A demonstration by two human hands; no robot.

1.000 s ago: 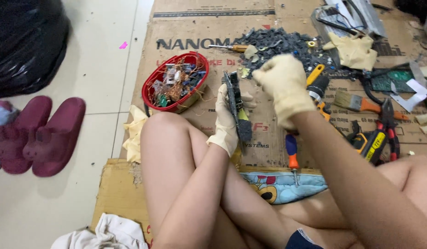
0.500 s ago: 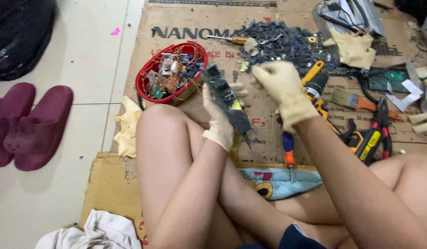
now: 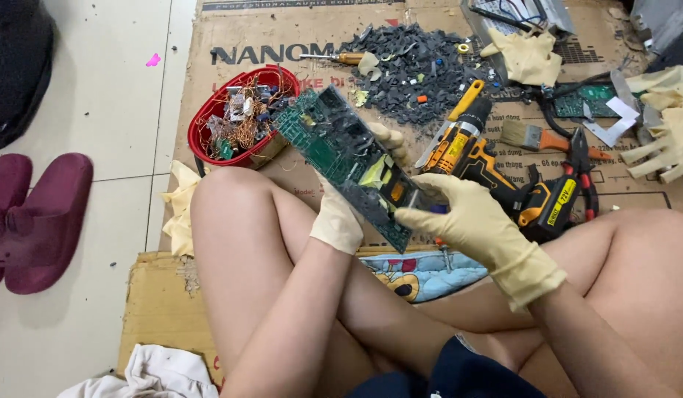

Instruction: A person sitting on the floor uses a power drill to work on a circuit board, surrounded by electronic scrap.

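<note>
A long green circuit board point(image 3: 341, 158) lies flat across both gloved hands above my crossed legs. My left hand point(image 3: 341, 214), in a cream rubber glove, grips the board from underneath near its middle. My right hand point(image 3: 470, 217), gloved the same way, pinches the board's near right end. A yellow and black cordless drill point(image 3: 496, 173) lies on the cardboard point(image 3: 208, 88) just behind my right hand.
A red bowl point(image 3: 216, 118) of copper wire and parts sits left of the board. A heap of dark chips point(image 3: 419, 66), a screwdriver point(image 3: 334, 57), a brush point(image 3: 537, 138), pliers point(image 3: 581, 166) and spare gloves point(image 3: 529, 55) lie beyond. Maroon slippers point(image 3: 43, 217) rest on the tile floor.
The board has turned from edge-on to flat with its component side up. My right hand came down from above the board to grip its near end.
</note>
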